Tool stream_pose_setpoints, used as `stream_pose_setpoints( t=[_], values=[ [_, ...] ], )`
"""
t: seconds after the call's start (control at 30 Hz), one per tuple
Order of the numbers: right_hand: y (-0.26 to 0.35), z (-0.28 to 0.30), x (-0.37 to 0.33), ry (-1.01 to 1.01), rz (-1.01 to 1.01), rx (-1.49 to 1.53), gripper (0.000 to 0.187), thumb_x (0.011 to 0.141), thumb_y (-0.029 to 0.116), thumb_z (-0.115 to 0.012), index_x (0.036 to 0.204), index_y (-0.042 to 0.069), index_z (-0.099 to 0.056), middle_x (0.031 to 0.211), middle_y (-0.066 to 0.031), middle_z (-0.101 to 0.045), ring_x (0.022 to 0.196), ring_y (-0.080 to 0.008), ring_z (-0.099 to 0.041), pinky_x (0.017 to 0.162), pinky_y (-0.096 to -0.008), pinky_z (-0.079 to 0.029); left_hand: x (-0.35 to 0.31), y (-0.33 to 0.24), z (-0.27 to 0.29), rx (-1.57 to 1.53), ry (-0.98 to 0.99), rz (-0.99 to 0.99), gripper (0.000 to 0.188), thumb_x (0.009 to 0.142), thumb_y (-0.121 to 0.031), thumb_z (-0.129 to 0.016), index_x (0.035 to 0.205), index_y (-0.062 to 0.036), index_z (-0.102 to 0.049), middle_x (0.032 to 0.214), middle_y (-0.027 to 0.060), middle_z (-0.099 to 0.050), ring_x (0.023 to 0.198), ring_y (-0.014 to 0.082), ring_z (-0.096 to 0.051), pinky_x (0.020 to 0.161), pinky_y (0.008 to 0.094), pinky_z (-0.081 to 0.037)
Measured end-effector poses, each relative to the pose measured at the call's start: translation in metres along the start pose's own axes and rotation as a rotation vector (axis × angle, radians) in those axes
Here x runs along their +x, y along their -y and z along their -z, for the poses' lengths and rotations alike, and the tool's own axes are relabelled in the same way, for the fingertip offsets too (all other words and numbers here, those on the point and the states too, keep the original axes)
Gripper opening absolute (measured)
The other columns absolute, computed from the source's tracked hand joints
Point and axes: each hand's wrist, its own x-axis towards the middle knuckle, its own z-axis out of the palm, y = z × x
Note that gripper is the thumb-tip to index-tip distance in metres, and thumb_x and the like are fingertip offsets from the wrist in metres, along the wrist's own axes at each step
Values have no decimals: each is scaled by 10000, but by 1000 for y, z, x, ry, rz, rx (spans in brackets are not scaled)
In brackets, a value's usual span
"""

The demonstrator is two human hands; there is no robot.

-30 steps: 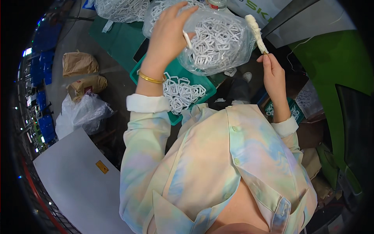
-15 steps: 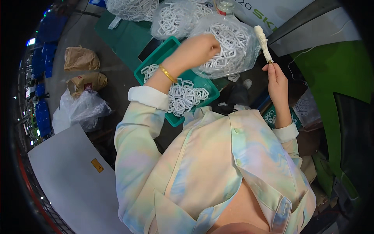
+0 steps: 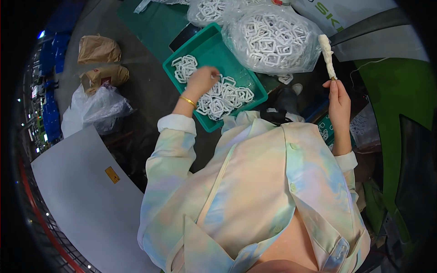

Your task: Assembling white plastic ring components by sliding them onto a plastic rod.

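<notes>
My left hand (image 3: 203, 82) hovers over a green plastic tray (image 3: 249, 78), its fingers drawn together. White ring-like pieces lie right at the fingertips, and whether one is pinched there is too small to make out. Beneath and beside the hand, a pile of angular white plastic rings (image 3: 225, 98) fills the near part of the tray. A smaller heap of rings (image 3: 184, 68) sits in its left corner. Off to the right, my right hand (image 3: 339, 98) is closed around the lower end of a stick coated with lumpy cream-white stuff (image 3: 327, 57), held upright.
Beyond the tray stands a clear plastic bag of white rings (image 3: 273, 41), with another such bag (image 3: 207, 11) behind it. Brown paper bags (image 3: 99, 49) and a whitish plastic bag (image 3: 102, 111) lie at the left. A grey panel (image 3: 82, 182) occupies the near left.
My left hand has come back from the bag of rings to the tray, moving down and left. My right hand still grips the coated stick. The whole view has shifted slightly.
</notes>
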Motion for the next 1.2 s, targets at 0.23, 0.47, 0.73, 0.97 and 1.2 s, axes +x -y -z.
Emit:
stream_pose_setpoints(
  t=[0.23,0.47,0.73,0.97,1.2],
  values=[
    [13,-9,0,20,-9,-5,328,1038,288,-441,936,36,-622,662,-38,-509,603,-92,-436,577,-271,-373,-27,-31,-55,88,-86,178,440,753,-378,-747,1059,-66,-691,1119,193,-585,999,378,-623,826,439,-527],
    [19,-15,-3,52,17,-26,319,1036,283,-442,946,35,-621,667,-52,-519,597,-93,-441,569,-274,-371,-7,-10,-71,65,-154,143,352,737,-289,-736,1017,-84,-676,1040,173,-580,989,368,-604,847,455,-508],
    [9,-11,-6,52,1,-33,322,1039,282,-437,945,33,-619,669,-52,-529,609,-103,-457,574,-284,-380,18,63,-49,275,-819,273,425,728,-244,-705,1091,-37,-624,1245,245,-509,1104,406,-518,966,521,-408],
    [17,-19,-6,56,27,-1,323,1039,285,-442,940,32,-616,664,-51,-524,608,-100,-452,571,-279,-375,53,4,-68,134,-715,317,496,725,-220,-688,1173,-32,-588,1357,239,-446,1205,427,-440,1038,528,-338],
    [5,-6,-7,20,-33,-33,320,1038,281,-441,931,36,-615,647,-39,-490,597,-86,-420,561,-274,-354,51,-9,-47,69,-930,203,498,783,-178,-659,1251,-54,-544,1370,201,-446,1214,409,-439,1040,525,-341]
  ],
)
